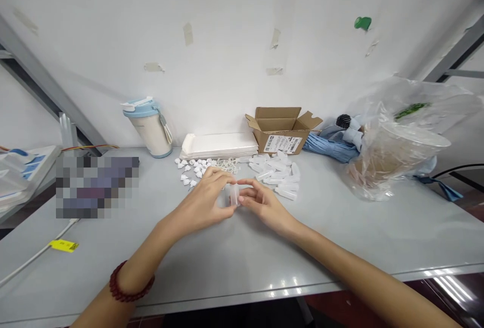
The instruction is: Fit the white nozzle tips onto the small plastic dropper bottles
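Note:
Over the middle of the grey table, a small translucent plastic bottle (234, 194) is held upright between both hands. My left hand (206, 197) grips it from the left, fingers over its top and thumb near its bottom. From the right, my right hand (264, 204) closes on it with thumb and fingers. Just beyond the hands lie several small white caps (186, 182), several thin pale pieces (227, 165) too small to make out, and a loose pile of similar translucent bottles (285, 176) to the right.
Behind the pile stand a cardboard box (282, 131) with open flaps and a flat white stack (221, 144). A tumbler (149, 128) is back left, near a blurred-out device (98, 186) and a white cable (36, 257). Blue cloth (333, 146) and a plastic-wrapped tub (401, 151) lie right.

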